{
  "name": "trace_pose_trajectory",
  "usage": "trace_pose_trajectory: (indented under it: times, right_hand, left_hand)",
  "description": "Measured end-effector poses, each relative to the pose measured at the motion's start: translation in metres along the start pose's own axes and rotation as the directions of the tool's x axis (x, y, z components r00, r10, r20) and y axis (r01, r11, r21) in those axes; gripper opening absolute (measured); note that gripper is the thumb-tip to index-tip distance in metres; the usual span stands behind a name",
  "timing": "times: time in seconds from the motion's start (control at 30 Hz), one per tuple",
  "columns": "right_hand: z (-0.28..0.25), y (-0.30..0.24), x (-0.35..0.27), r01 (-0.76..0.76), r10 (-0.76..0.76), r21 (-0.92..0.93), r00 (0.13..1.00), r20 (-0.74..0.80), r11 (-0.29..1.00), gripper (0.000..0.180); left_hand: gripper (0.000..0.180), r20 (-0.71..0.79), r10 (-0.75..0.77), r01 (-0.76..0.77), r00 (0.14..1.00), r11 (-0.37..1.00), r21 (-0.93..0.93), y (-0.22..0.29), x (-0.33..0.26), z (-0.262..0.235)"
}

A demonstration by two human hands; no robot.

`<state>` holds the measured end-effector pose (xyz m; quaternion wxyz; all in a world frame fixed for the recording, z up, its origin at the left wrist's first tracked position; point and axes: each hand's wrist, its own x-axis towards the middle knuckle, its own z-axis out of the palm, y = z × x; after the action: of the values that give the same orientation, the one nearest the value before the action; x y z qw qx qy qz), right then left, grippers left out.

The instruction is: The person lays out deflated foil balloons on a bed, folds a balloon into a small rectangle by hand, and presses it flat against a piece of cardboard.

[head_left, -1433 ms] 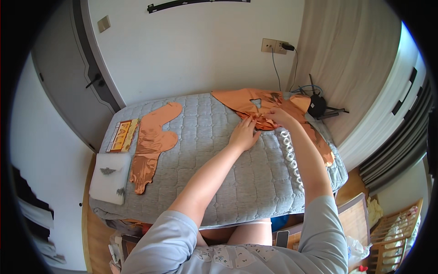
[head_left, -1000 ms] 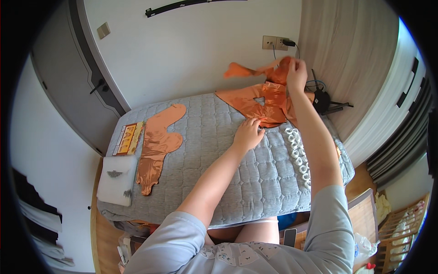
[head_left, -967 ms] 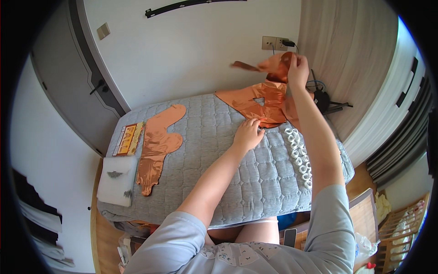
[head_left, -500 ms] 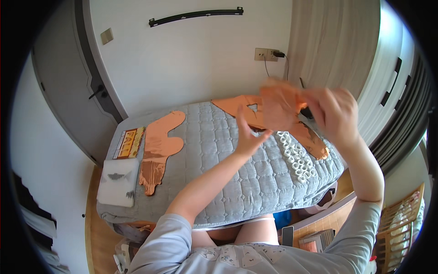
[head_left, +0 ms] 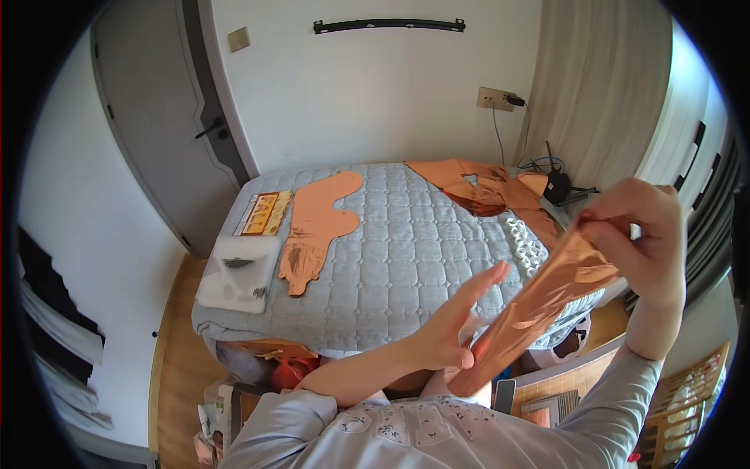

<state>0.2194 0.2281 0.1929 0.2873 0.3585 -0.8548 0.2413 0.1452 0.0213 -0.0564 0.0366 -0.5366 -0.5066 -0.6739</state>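
Note:
A limp copper-coloured foil balloon (head_left: 535, 313) hangs at a slant in front of me, creased and flat. My right hand (head_left: 641, 238) is closed, pinching its upper end between thumb and fingers. Beside the balloon's lower part, my left hand (head_left: 449, 332) has thumb and fingers spread; whether it touches the foil is unclear. Another flat copper foil balloon (head_left: 320, 215) with rounded lobes lies on the left part of the quilted grey bed (head_left: 383, 273). More copper foil (head_left: 461, 176) is spread at the far right, beside several small white rings or rolls (head_left: 525, 246).
On the bed's left side lie a yellow-and-red printed card (head_left: 263, 213) and a translucent white packet (head_left: 238, 273). A black router-like device (head_left: 558, 186) with cables sits at the far right corner. Below are a phone (head_left: 505, 396) and a wooden rack (head_left: 687, 406).
The held balloon has come down and toward me from above the far foil, now stretched lengthwise. My left hand has dropped nearer my lap; my right has moved right and lower. The view has shifted.

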Motion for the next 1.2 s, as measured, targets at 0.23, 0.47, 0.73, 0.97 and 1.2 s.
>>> trace_pose_trajectory:
  times: [0.23,0.47,0.73,0.97,1.2]
  right_hand:
    - [0.053,0.019,0.042,-0.091,0.100,-0.054,0.974,0.203,0.994,0.011]
    - [0.133,0.117,0.069,-0.168,0.146,0.064,0.954,0.263,0.984,0.040]
    - [0.238,0.113,-0.030,-0.415,0.398,-0.024,0.853,0.338,0.910,0.041]
    - [0.318,0.125,-0.137,-0.471,0.479,-0.101,0.829,0.290,0.876,0.051]
    - [0.345,0.136,-0.138,-0.395,0.482,-0.348,0.850,0.212,0.850,0.068]
  left_hand:
    - [0.076,0.001,-0.583,0.566,0.812,0.787,-0.244,0.078,-0.009,-0.006]
    - [0.046,-0.105,-0.717,0.643,0.689,0.671,-0.369,0.034,-0.022,-0.060]
    - [0.046,-0.260,-0.798,0.285,0.543,0.467,-0.837,-0.075,-0.057,-0.117]
    - [0.069,-0.550,-0.271,0.589,0.790,0.583,0.559,-0.076,-0.054,-0.104]
    - [0.092,-0.150,-0.504,0.248,0.851,0.134,0.959,-0.036,-0.097,-0.033]
